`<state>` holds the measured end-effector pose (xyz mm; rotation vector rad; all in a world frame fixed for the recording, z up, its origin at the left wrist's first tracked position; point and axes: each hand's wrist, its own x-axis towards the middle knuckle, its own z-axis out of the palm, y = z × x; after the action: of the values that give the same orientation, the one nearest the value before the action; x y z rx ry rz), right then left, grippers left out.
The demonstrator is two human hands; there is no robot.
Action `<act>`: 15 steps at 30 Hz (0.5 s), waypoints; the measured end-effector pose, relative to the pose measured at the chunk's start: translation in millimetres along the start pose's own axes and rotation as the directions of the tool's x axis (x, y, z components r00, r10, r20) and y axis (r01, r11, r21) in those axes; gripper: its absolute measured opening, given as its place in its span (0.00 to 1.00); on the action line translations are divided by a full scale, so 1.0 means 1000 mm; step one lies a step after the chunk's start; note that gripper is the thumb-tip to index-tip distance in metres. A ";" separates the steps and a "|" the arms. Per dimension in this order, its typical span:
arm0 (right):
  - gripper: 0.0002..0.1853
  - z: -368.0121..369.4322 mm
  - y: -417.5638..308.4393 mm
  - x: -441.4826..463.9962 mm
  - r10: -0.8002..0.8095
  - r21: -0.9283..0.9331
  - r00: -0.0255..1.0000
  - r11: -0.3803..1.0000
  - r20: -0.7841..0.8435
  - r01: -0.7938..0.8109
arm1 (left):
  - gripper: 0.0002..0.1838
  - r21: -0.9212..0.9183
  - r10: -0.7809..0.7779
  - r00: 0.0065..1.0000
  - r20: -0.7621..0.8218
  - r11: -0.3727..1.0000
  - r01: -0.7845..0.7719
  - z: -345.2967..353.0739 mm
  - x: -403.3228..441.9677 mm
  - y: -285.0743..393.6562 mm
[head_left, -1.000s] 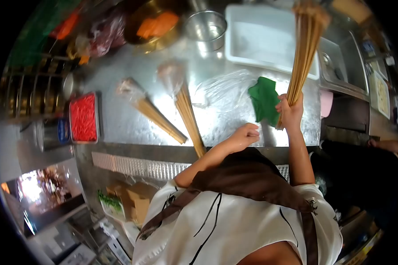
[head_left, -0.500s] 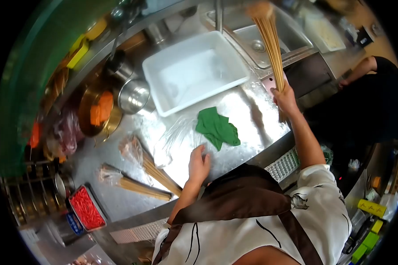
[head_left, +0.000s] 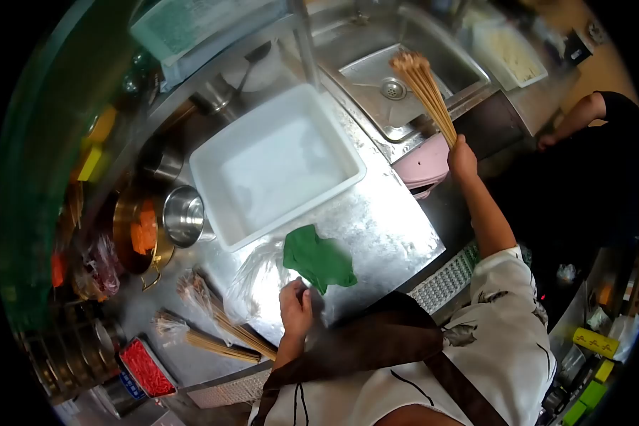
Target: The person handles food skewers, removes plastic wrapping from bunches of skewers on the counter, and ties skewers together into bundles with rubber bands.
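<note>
My right hand [head_left: 462,159] is closed around the lower end of a bundle of wooden skewers [head_left: 435,103], tilted up over the sink with its brownish tips away from me. Near the counter's front edge, my left hand [head_left: 296,308] has its fingers curled in; anything inside them is hidden. Just beyond it lies a crumpled green cloth [head_left: 318,257], and to its left a clear plastic bag [head_left: 252,278]. Two more skewer bundles [head_left: 243,334] [head_left: 220,346], partly wrapped in plastic, rest on the counter left of that hand.
A white plastic tub [head_left: 277,167] stands behind the cloth. The steel sink [head_left: 376,121] is at the back right, above a pink object [head_left: 424,165]. Left are a steel pot [head_left: 184,216], a brass pot [head_left: 124,234] and a tray of red strips [head_left: 148,368]. Another person's arm [head_left: 579,117] shows at right.
The skewers in my right hand have swung lower over the sink. My left hand has gone from stretched fingers to curled ones. The whole view has shifted, so the tub and cloth appear further left.
</note>
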<state>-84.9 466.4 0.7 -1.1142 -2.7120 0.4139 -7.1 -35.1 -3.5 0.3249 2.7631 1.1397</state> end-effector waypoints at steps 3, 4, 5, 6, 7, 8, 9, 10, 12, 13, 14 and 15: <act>0.07 -0.015 -0.009 0.018 -0.019 0.011 0.999 1.000 -0.051 0.020 | 0.14 0.017 0.006 1.000 -0.029 1.000 -0.006 0.001 0.007 0.005; 0.07 -0.012 -0.006 0.021 -0.022 0.008 0.999 1.000 -0.049 0.023 | 0.15 0.009 -0.043 0.999 -0.010 0.999 0.043 0.002 0.006 0.004; 0.07 -0.004 -0.001 0.021 -0.007 -0.006 0.998 1.000 -0.070 0.006 | 0.15 0.003 -0.095 0.995 0.011 0.995 0.095 0.002 0.004 0.003; 0.07 0.004 0.006 0.019 0.010 -0.021 0.996 1.000 -0.090 -0.012 | 0.14 0.009 -0.109 0.994 0.011 0.994 0.109 0.001 0.004 0.008; 0.07 0.013 0.019 0.016 0.010 -0.025 0.996 1.000 -0.087 -0.012 | 0.14 0.007 -0.113 0.994 0.014 0.994 0.113 0.002 0.002 0.009; 0.07 0.021 0.031 0.016 -0.005 -0.110 1.000 0.994 -0.029 0.002 | 0.13 0.025 -0.130 0.991 0.008 0.991 0.130 0.004 0.002 0.008; 0.07 0.025 0.030 0.017 -0.017 -0.186 0.999 0.982 0.031 0.022 | 0.12 0.047 -0.146 0.989 -0.003 0.988 0.146 0.004 0.005 0.006; 0.08 0.025 0.032 0.020 -0.033 -0.186 0.998 0.982 0.046 0.041 | 0.12 0.047 -0.150 0.989 -0.003 0.988 0.150 0.004 0.005 0.006; 0.08 0.022 0.037 0.026 -0.052 -0.207 0.996 0.976 0.069 0.065 | 0.11 0.052 -0.117 0.993 -0.008 0.992 0.117 0.005 0.004 0.006; 0.08 0.021 0.034 0.032 -0.076 -0.214 0.994 0.973 0.080 0.092 | 0.11 0.052 -0.109 0.994 -0.012 0.993 0.109 0.005 0.007 0.005; 0.08 0.021 0.031 0.035 -0.078 -0.211 0.994 0.973 0.076 0.092 | 0.11 0.035 -0.128 0.992 0.002 0.991 0.128 0.004 0.007 0.004; 0.09 0.019 0.027 0.035 -0.053 -0.141 0.999 0.989 0.010 0.054 | 0.11 0.018 -0.152 0.988 0.018 0.988 0.152 0.004 0.006 0.004</act>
<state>-97.3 505.7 -24.0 -1.0720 -2.8071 0.2208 -11.6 -27.8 -3.5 0.1238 2.7278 1.0711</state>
